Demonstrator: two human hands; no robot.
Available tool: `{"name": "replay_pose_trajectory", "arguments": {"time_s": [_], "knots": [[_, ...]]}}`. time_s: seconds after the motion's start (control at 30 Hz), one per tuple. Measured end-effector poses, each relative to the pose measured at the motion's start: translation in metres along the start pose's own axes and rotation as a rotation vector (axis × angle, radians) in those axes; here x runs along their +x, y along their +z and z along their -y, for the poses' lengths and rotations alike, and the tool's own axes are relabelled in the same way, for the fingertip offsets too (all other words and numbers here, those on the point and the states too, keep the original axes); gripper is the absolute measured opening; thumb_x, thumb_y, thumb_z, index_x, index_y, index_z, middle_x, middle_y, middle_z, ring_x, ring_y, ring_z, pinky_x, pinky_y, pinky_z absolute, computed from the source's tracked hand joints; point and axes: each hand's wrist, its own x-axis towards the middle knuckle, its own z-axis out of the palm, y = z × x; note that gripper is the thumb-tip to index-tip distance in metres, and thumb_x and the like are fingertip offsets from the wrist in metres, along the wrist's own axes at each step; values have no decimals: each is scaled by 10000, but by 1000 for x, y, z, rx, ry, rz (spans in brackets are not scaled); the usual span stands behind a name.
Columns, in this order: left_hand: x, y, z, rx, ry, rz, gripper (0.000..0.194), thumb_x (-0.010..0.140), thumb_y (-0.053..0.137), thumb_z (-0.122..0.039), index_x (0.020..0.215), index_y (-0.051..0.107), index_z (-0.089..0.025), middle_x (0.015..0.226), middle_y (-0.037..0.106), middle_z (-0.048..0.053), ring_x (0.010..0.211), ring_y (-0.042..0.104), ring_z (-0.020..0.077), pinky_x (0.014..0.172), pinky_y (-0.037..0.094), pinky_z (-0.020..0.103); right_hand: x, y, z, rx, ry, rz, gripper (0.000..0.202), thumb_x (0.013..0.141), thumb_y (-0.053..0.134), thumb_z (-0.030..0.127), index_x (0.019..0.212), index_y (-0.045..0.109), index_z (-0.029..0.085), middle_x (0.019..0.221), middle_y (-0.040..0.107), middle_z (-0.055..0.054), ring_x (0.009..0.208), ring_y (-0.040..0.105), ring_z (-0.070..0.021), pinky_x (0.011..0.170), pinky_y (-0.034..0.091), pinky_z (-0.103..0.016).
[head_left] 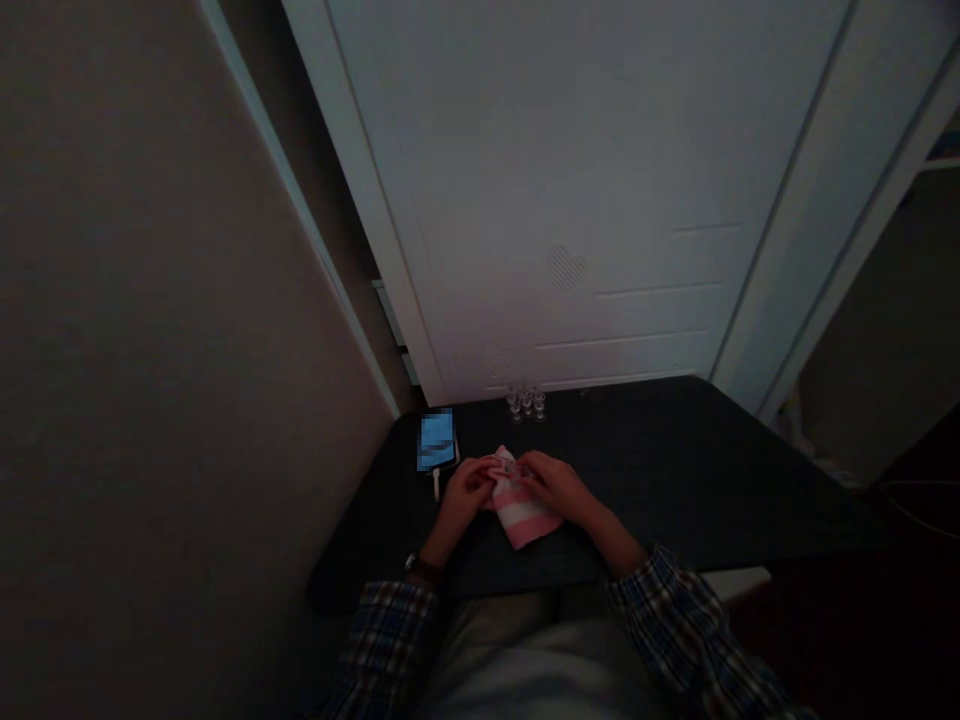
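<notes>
In the head view, the left hand (469, 482) and right hand (553, 482) pinch a bunched pink-and-white striped cloth (519, 513) between nearly closed fingers over a dark table (690, 480), with a lit phone (436, 438) and small clear glasses (527, 405) nearby.

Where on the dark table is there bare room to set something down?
The widest free patch of the dark table lies between the right hand and the right edge. A smaller one is the front-left corner, beside the left wrist. Crowded: middle, left hand and right hand on the striped cloth; back, small glasses; left, phone.
</notes>
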Motion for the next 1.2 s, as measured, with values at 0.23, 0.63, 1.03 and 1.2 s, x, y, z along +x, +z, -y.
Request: {"name": "replay_pose_trajectory", "arguments": {"time_s": [0.23,0.63,1.03,1.2], "knots": [[-1,-2,-9,263,182,-143,172,729,594,-205,888,660,-219,1032,539,47,1011,509,201,911,392,353,1,1,1,73,-8,-35,135,839,515,228,963,545,185,893,581,-13,796,535,-132,707,387,-228],[1,-2,-2,36,93,-77,136,709,615,-238,820,673,-183,998,593,79,973,560,214,849,459,358,-1,0,5,43,-10,-13,142,861,482,244,973,548,189,901,577,-28,814,541,-137,734,399,-241],[1,-3,-3,71,92,-79,129,722,600,-237,820,672,-194,1053,555,70,1015,532,215,845,458,362,-1,-2,5,-6,-24,-7,157,874,468,246,1005,541,199,968,570,-38,886,553,-143,775,413,-247],[1,-3,-9,127,130,-78,119,723,595,-220,822,658,-198,1142,580,73,1128,479,227,994,328,420,-1,-3,8,7,-26,-9,182,883,453,282,1016,546,201,972,573,-43,895,553,-146,783,412,-255]]}}
